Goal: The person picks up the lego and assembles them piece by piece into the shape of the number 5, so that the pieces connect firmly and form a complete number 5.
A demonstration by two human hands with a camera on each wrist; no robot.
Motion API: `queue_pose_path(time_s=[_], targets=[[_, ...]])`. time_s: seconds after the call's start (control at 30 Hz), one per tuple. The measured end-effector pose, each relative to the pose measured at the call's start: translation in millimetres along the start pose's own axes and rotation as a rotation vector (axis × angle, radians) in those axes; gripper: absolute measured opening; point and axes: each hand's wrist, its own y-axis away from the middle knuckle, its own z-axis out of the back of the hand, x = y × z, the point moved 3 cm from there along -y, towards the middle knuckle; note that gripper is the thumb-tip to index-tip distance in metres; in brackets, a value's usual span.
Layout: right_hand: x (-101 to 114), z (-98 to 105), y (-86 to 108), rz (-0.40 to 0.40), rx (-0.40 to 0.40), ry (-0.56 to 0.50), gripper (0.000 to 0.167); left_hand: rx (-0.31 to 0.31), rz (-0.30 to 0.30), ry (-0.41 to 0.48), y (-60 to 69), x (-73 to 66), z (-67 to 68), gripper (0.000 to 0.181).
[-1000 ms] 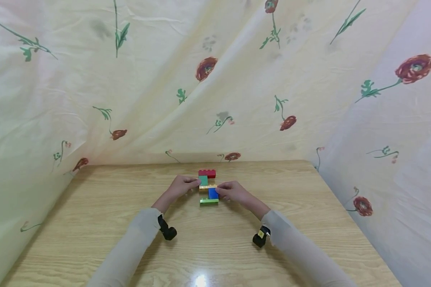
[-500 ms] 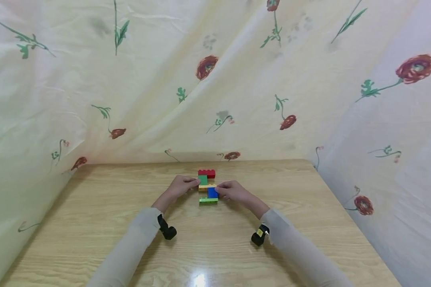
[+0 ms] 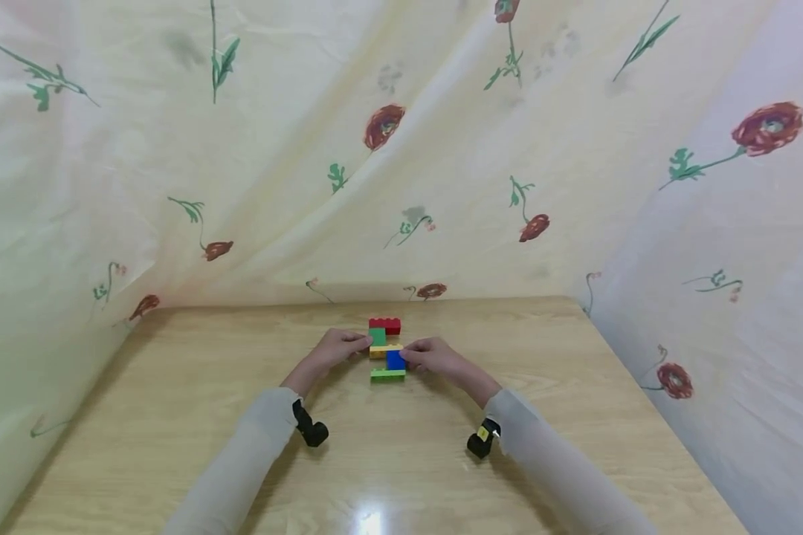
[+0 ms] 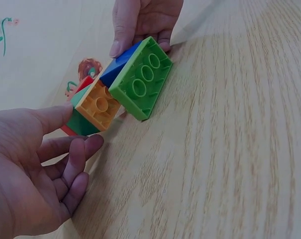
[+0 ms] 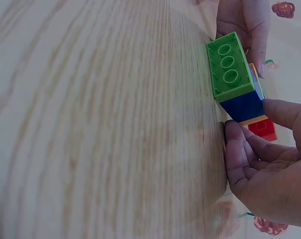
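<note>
Several toy building bricks are joined in a stepped row, seen at the middle of the head view. From far to near run a red brick (image 3: 384, 325), a dark green brick (image 3: 378, 336), an orange brick (image 3: 381, 352), a blue brick (image 3: 395, 360) and a light green brick (image 3: 387, 375). My left hand (image 3: 331, 352) pinches the dark green brick from the left, thumb above and fingers below. My right hand (image 3: 439, 360) pinches the blue brick from the right. In the left wrist view, the hollow underside of the light green brick (image 4: 145, 77) faces toward me.
A wood-grain table (image 3: 401, 453) lies under the bricks and forearms. Flower-printed cloth (image 3: 281, 163) hangs behind the table and along both sides. A small black camera sits on the left wrist (image 3: 314, 433) and another on the right wrist (image 3: 480, 443).
</note>
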Motion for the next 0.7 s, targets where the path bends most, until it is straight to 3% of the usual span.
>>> queue_pose_path(time_s=[0.5, 0.7], targets=[[1.5, -0.3, -0.8, 0.012, -0.02, -0.017, 0.041, -0.03, 0.015, -0.001, 4.2, -0.8, 0.6, 0.039], [-0.3, 0.0, 1.4, -0.014, -0.037, -0.016, 0.04, -0.01, 0.011, -0.016, 3.0, -1.3, -1.4, 0.039]])
